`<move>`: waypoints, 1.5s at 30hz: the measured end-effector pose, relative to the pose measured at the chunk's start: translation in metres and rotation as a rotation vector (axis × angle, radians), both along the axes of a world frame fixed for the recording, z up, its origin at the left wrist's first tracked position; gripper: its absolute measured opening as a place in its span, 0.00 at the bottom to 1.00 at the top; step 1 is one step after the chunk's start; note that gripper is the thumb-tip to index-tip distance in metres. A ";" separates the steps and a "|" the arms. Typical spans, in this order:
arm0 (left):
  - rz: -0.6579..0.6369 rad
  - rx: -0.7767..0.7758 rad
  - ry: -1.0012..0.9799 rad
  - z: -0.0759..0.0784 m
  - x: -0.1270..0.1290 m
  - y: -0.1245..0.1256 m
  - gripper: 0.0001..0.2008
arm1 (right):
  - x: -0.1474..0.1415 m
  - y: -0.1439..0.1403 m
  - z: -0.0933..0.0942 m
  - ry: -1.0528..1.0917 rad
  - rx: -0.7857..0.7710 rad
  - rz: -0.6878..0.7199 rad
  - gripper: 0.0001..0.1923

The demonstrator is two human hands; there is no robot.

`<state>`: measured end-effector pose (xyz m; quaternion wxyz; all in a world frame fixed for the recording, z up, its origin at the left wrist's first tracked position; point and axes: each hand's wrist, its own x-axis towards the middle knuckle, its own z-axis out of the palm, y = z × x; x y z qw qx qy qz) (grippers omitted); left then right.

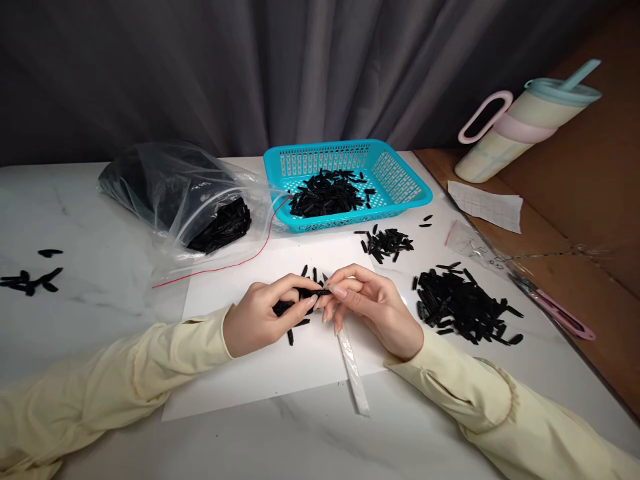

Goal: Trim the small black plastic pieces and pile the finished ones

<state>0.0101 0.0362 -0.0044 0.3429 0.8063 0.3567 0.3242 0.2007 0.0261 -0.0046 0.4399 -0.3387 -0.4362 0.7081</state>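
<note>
My left hand [267, 317] is closed, thumb and fingers pinching a small slender black piece [321, 292] above the white sheet [235, 373]. My right hand [377, 303] meets it from the other side, thumb and forefinger at that piece's end. Through the right fingers runs a slim tool with a white wrapped handle [354, 373]; its dark pointed tip shows just above them. What kind of tool it is, I cannot tell. Several loose black pieces [284, 308] lie on the sheet around and behind my left fingers, partly hidden.
Behind stands a blue basket [417, 193] holding black pieces, beside an open clear zip bag [160, 193] of more. Piles lie rightward [463, 303] and before the basket [387, 243]. Pink-handled scissors [565, 313], a paper slip [487, 205] and a tumbler [520, 130] are at right.
</note>
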 end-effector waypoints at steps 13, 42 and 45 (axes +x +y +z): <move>-0.013 -0.003 0.014 -0.002 -0.002 -0.001 0.10 | 0.000 0.000 -0.001 0.016 0.011 0.005 0.07; -0.009 -0.388 -0.122 -0.003 0.004 0.006 0.20 | -0.031 0.023 0.073 -1.496 1.132 0.465 0.09; -0.028 -0.371 -0.115 -0.006 0.004 0.006 0.23 | -0.040 0.012 0.060 -1.665 1.209 0.562 0.05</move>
